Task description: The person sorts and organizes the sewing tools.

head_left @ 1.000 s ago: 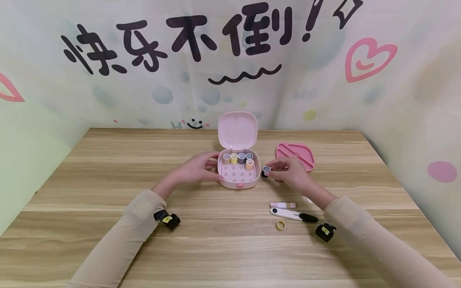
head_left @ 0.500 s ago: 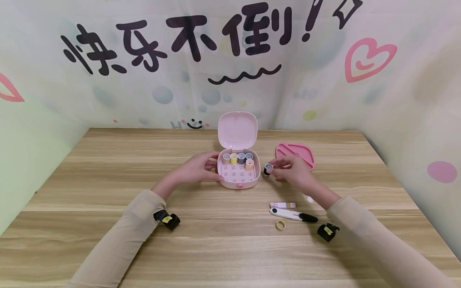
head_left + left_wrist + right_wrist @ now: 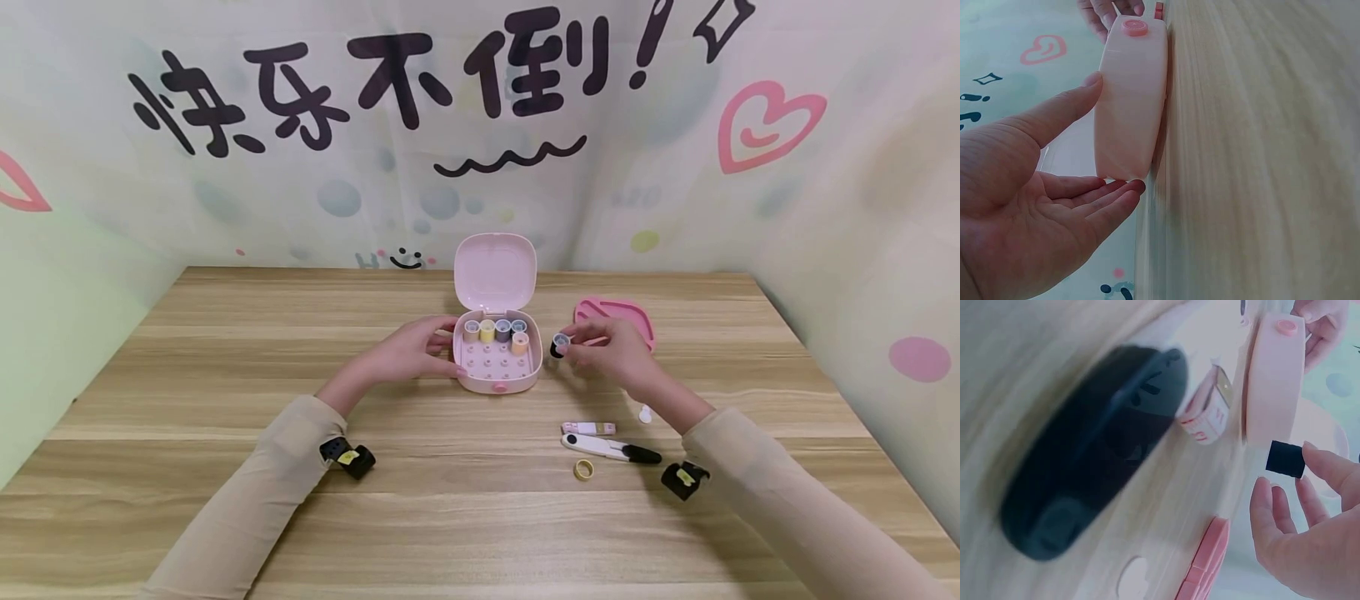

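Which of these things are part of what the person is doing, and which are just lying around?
In the job:
right hand, pinching a black spool
left hand, touching the open pink box
spools inside the box

Seemingly just lying about:
pink tray
tape measure
white-and-black snips
gold ring
small white piece

A wood-grain table (image 3: 465, 533) stretches from the centre to six o'clock in soft light. Beyond it, at twelve o'clock, hangs a white cloth (image 3: 277, 208) printed with large black Chinese characters (image 3: 401, 79) above a wavy line (image 3: 510, 156). A smiling pink heart (image 3: 768, 125) sits at two o'clock, a purple dot (image 3: 920, 359) at three. The side wall (image 3: 45, 333) at nine is pale green.
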Tool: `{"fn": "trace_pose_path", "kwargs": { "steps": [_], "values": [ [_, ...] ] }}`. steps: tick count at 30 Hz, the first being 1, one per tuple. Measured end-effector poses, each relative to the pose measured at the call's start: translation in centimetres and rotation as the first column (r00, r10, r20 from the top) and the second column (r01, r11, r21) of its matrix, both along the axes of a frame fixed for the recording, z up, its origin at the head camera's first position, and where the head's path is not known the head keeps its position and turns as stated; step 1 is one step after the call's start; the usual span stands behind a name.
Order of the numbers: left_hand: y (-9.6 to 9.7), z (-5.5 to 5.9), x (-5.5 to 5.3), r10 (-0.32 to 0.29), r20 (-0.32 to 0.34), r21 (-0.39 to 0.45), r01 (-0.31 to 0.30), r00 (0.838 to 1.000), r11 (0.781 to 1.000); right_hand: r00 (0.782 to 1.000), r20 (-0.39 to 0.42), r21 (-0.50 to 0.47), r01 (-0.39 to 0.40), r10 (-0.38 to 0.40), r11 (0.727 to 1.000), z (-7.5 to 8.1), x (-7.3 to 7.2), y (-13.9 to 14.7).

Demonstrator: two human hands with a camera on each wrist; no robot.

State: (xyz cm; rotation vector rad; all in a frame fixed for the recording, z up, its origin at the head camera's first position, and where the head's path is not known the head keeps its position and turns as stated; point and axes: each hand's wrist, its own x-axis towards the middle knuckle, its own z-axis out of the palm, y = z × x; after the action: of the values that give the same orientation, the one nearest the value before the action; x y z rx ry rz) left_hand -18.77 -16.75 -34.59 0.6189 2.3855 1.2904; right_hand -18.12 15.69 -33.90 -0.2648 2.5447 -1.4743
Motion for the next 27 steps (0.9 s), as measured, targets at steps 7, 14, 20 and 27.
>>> {"fn": "trace_pose_path", "kwargs": {
  "steps": [7,14,20,27],
  "values": [
    [0.1,0.1,0.1,0.001,0.005,0.004,-0.001,1.000,1.000,1.000,-0.021,0.034,0.011,-0.010,0.999,0.4,-0.1,-0.4],
    [0.1,0.1,0.0,-0.001,0.003,0.003,0.001,1.000,1.000,0.999,-0.022,0.052,0.027,-0.026,0.998,0.8,-0.2,-1.0],
    [0.2,0.3,0.1,0.004,0.004,0.000,-0.004,1.000,1.000,0.999,-0.011,0.078,0.047,-0.046,0.996,1.3,-0.4,-1.7],
    [0.2,0.3,0.1,0.006,-0.002,-0.015,-0.006,1.000,1.000,0.999,-0.003,0.085,0.043,-0.043,0.995,1.7,-0.5,-2.2]
  ]
}}
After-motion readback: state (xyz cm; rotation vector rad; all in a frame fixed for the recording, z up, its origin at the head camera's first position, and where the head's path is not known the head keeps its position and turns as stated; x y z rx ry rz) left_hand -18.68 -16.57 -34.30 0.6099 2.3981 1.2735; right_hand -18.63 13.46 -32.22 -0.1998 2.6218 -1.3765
